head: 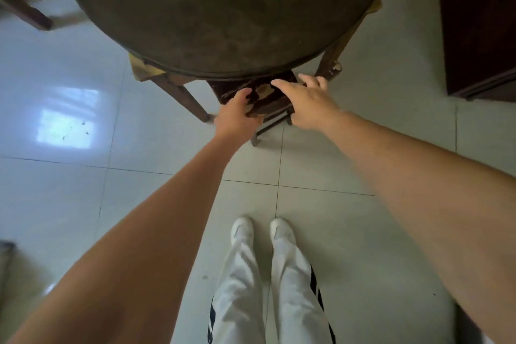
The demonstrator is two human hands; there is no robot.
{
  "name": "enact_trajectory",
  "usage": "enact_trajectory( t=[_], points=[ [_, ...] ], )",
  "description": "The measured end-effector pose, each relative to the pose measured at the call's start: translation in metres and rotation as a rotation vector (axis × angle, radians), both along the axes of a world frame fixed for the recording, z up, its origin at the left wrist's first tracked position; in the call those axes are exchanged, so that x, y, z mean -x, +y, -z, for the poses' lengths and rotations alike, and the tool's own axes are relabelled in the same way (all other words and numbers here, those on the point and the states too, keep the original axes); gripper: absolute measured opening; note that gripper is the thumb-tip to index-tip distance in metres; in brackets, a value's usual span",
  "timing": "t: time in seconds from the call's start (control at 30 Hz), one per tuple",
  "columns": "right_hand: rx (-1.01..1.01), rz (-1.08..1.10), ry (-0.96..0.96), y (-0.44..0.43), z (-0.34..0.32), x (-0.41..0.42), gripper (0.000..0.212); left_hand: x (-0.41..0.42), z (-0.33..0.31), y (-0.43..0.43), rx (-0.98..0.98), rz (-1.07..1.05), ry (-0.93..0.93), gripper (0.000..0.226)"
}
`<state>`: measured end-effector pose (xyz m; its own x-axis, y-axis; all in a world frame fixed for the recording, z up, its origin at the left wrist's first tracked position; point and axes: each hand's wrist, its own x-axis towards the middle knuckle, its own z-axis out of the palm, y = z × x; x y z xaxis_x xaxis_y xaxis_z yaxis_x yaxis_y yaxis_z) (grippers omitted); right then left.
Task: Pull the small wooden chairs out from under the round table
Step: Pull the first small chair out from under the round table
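Note:
A dark round table (223, 8) fills the top of the view. A small dark wooden chair (265, 103) sticks out partly from under its near edge, the rest hidden beneath the top. My left hand (237, 117) grips the chair seat's near left corner, fingers curled over the edge. My right hand (307, 100) lies flat on the seat's right side, with its fingers spread and reaching toward the table's right leg (332, 58).
The table's left leg (184, 98) slants down beside the chair. A dark cabinet (480, 22) stands at the right. Another wooden leg (25, 8) shows at the far left. My white shoes (262, 232) stand on the pale tiled floor (139, 190) below the chair.

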<state>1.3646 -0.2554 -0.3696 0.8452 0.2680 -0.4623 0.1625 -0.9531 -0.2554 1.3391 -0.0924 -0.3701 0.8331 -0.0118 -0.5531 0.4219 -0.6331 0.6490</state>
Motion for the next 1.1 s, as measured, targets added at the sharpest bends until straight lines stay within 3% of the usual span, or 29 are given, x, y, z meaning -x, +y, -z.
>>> enact_trajectory(
  t=[0.13, 0.27, 0.57, 0.97, 1.1],
  points=[
    [0.257, -0.183, -0.027, 0.011, 0.019, -0.022, 0.050, -0.013, 0.034, -0.012, -0.299, 0.338, -0.043, 0.059],
    [0.381, -0.283, -0.099, 0.012, 0.025, -0.026, 0.030, -0.016, 0.051, -0.018, -0.504, 0.404, -0.249, 0.030],
    [0.270, -0.190, -0.217, -0.006, 0.018, 0.063, 0.025, 0.048, 0.037, -0.019, -0.523, 0.587, -0.407, 0.026],
    [0.208, 0.023, -0.096, -0.029, -0.002, 0.326, 0.025, 0.285, 0.006, -0.037, -0.548, 0.827, -0.451, 0.024],
    [0.213, 0.063, -0.088, -0.031, -0.001, 0.407, 0.025, 0.360, 0.007, -0.041, -0.546, 0.882, -0.463, 0.038]
  ],
)
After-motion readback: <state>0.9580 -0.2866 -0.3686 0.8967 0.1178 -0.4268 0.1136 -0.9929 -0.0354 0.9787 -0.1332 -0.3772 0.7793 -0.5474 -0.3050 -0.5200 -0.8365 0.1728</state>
